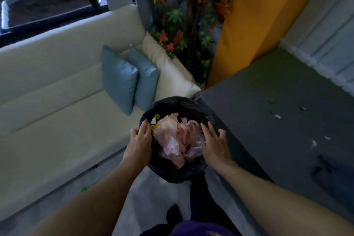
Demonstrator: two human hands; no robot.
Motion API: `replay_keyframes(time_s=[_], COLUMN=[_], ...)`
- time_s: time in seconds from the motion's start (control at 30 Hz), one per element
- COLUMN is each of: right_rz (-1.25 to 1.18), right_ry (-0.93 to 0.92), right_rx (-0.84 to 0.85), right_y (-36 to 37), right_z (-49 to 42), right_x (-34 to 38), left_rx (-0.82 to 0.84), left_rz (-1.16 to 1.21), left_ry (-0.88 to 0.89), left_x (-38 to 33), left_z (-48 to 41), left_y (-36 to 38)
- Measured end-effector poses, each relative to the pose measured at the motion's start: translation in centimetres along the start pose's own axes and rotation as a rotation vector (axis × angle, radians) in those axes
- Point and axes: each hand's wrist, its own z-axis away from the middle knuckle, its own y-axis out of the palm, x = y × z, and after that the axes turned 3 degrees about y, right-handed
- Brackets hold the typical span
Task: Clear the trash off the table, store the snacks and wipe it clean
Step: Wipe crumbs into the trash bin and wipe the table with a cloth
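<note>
A round bin lined with a black bag (173,105) stands on the floor between the sofa and the dark grey table (268,105). Crumpled pink-white plastic and paper (176,136) and a yellow wrapper (156,120) fill it. My left hand (140,138) grips the bin's left rim, fingers over the edge. My right hand (215,143) lies on the right rim with fingers spread, touching the bag and the trash. Small white scraps (276,116) lie scattered on the tabletop to the right.
A cream sofa (57,92) with two blue cushions (118,78) and a white cushion runs along the left. An artificial plant (183,15) and a yellow panel (258,15) stand behind the bin. A small green scrap (83,189) lies on the floor.
</note>
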Motion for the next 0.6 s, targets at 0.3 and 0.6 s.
replay_keyframes(time_s=[0.3,0.6], right_rz=[-0.103,-0.123], right_ry=[0.215,0.333], right_rx=[-0.003,0.055], right_y=[1.8,4.5], right_z=[7.7,12.1], right_x=[-4.8,-8.8], left_rx=[0.154,0.145], left_rz=[-0.025,0.550], left_ry=[0.216,0.109], left_x=[-5.1,-9.5], left_z=[0.5,0.9], left_y=[1.3,4.3])
